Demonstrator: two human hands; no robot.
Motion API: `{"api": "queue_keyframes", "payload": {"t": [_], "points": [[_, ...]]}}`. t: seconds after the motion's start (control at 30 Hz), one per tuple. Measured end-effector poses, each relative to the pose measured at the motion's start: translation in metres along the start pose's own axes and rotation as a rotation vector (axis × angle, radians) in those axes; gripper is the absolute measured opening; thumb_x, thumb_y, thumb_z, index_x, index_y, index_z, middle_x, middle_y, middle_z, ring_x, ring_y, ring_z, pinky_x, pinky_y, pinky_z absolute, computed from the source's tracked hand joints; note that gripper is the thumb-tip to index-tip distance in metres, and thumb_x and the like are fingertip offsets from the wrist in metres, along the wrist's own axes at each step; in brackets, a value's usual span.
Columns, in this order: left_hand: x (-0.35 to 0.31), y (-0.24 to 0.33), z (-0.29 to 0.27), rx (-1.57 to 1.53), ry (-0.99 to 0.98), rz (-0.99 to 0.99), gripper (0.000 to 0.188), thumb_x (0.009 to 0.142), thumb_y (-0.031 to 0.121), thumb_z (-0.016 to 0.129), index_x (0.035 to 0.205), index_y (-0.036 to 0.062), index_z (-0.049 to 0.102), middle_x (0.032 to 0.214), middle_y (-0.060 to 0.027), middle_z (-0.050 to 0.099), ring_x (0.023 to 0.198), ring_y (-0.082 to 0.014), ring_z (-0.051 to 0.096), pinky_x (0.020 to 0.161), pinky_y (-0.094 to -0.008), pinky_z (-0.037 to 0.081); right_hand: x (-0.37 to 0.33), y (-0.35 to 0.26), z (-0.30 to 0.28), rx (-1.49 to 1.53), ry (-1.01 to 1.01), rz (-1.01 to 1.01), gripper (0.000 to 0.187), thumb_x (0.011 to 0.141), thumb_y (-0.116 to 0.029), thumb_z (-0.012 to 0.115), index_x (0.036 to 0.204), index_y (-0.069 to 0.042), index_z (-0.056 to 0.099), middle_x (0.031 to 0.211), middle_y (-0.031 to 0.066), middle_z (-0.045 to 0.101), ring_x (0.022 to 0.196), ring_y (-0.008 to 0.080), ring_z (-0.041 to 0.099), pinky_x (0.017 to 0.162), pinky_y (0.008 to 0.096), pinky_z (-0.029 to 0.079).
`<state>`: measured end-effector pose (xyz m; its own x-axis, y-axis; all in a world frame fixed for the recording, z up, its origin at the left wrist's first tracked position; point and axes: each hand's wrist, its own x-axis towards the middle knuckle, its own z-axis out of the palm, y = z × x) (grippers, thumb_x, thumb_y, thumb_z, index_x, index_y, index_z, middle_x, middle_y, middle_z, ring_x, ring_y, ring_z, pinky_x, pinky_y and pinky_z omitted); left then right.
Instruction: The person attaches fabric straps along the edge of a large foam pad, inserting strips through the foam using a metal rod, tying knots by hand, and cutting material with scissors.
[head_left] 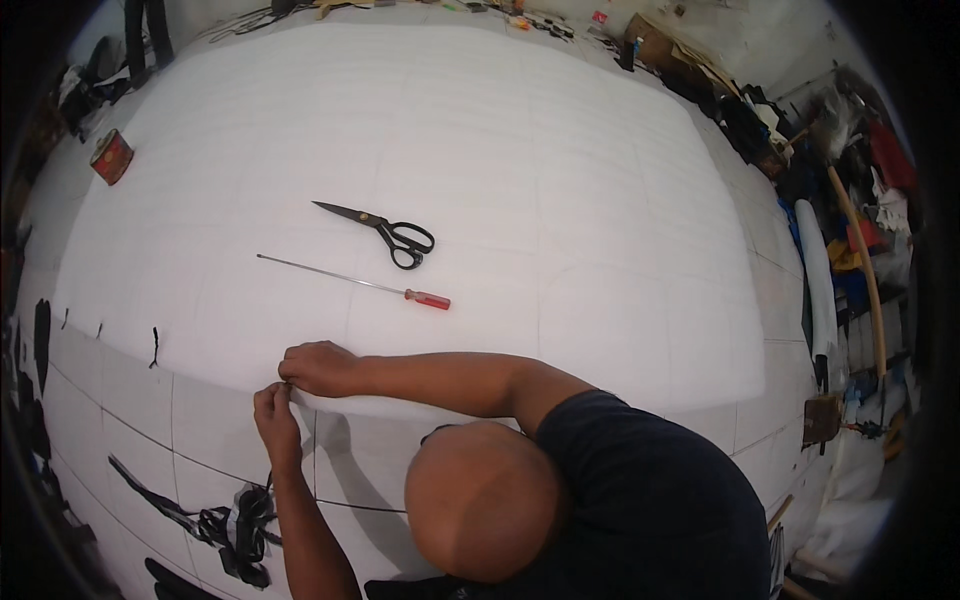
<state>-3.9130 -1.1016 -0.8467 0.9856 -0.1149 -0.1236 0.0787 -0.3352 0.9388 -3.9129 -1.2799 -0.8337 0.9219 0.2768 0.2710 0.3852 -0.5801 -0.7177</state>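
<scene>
A large white foam-like sheet (600, 200) is spread over the tiled floor. At its near left edge my left hand (278, 420) and my right hand (320, 368) come together, fingertips almost touching. Both are closed in a pinch, and whatever sits between the fingers is too small to make out. Several short black ties (155, 347) stick out along the same edge, farther left. Beyond my hands lies a long screwdriver (428, 298) with a red handle. Past it rest black-handled scissors (395, 238), blades pointing left. A tangle of black strips (240, 525) is on the tiles beside my left forearm.
A red tin can (111, 157) stands at the sheet's far left edge. Clutter of cloth and bags (770, 130) lines the right side, with a wooden stick (858, 250) and a pale roll (815, 270). Small tools and scraps lie along the far wall.
</scene>
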Motion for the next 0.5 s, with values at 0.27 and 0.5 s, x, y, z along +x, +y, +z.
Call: {"api": "queue_keyframes", "payload": {"t": [0.27, 0.5], "points": [[0.002, -0.002, -0.019, 0.025, -0.046, -0.004, 0.023, 0.097, 0.017, 0.059, 0.101, -0.0049, 0.064, 0.094, -0.0086, 0.062, 0.09, -0.0161, 0.057, 0.083, -0.0295, 0.045, 0.022, 0.0, -0.018, -0.271, -0.274, -0.306, 0.016, 0.087, -0.019, 0.057, 0.087, -0.008, 0.068, 0.09, 0.0096, 0.065, 0.092, 0.0296, 0.066, 0.073, 0.0415, 0.055], [-0.002, 0.015, -0.009, 0.183, 0.003, 0.146, 0.021, 0.095, 0.016, 0.063, 0.094, -0.0052, 0.064, 0.088, -0.0134, 0.065, 0.08, -0.0197, 0.062, 0.075, -0.0323, 0.049, 0.015, 0.023, -0.025, -0.435, -0.219, -0.445, 0.009, 0.083, -0.016, 0.059, 0.087, -0.008, 0.059, 0.088, 0.0072, 0.059, 0.085, 0.0266, 0.063, 0.063, 0.0392, 0.055]]}}
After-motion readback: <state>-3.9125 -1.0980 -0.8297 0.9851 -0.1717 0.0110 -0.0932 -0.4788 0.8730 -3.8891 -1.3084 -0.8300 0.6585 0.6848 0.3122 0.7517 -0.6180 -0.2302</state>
